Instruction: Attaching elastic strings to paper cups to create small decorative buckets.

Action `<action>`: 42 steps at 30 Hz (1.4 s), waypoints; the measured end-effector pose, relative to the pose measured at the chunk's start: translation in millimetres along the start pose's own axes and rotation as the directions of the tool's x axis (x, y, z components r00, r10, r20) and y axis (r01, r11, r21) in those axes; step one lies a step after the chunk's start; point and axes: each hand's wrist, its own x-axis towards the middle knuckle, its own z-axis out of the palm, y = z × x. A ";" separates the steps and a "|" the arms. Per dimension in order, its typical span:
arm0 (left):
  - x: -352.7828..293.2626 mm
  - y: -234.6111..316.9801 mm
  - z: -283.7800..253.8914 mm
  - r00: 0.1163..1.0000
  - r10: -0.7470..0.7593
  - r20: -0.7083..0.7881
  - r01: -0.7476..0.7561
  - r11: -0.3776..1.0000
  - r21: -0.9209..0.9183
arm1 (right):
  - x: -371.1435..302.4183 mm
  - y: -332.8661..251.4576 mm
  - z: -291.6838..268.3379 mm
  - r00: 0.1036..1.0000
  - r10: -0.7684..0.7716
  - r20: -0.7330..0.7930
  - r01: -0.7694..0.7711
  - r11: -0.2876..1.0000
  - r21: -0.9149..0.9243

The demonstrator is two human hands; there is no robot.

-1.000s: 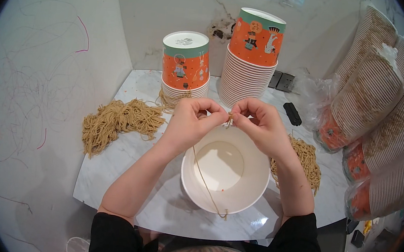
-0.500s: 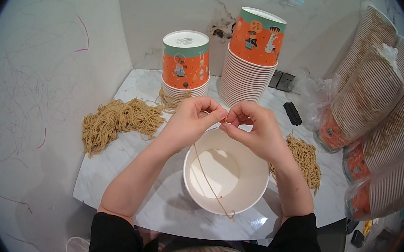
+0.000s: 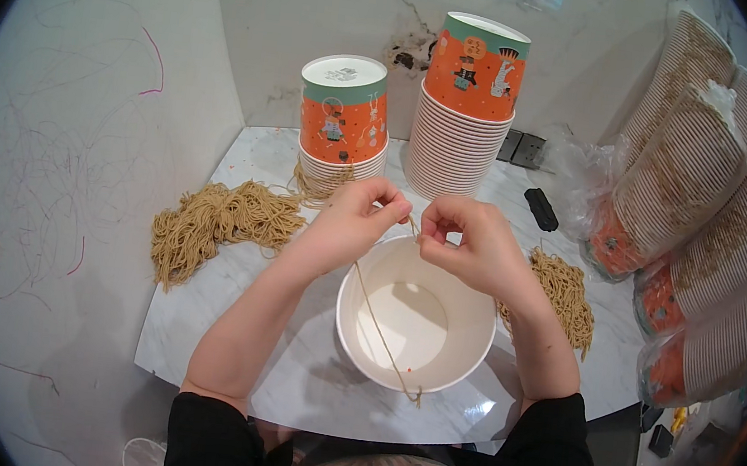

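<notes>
Above the far rim of a white paper bucket (image 3: pixel 466 320), my left hand (image 3: pixel 347 223) pinches a thin tan cord (image 3: pixel 379 331). My right hand (image 3: pixel 471 243) is also closed in a pinch, and a short piece of the cord stretches between the fingertips of both hands. From beneath my left hand another length crosses the bucket's mouth and reaches the near rim, where its frayed end hangs over. The bucket stands upright, with a small red speck on its inner bottom.
Bundles of tan cord lie at left (image 3: pixel 220 221) and right (image 3: pixel 562 298). Behind stand a short stack (image 3: pixel 341 129) and a tall stack (image 3: pixel 474 71) of upturned orange-and-green paper buckets. Wrapped bucket stacks (image 3: pixel 689 175) lean at right, near a small black object (image 3: pixel 541 210).
My fingertips have drawn apart, the right hand going slightly right and down. Cord now shows between them. The bucket has shifted slightly left and away from me.
</notes>
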 end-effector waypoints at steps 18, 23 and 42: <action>1.6 -2.4 -4.2 0.999 0.005 0.051 -0.007 1.000 0.028 | 1.8 11.3 -2.6 0.978 0.117 0.171 -0.140 0.982 0.126; 1.3 1.6 -7.7 0.942 -0.068 0.328 0.070 0.998 0.004 | 1.3 11.8 -1.5 0.981 0.121 0.150 -0.142 0.980 0.140; 2.7 -1.2 -14.8 0.946 -0.104 0.306 0.058 0.986 0.154 | 2.4 11.5 -2.5 0.969 0.144 0.200 -0.166 0.981 0.098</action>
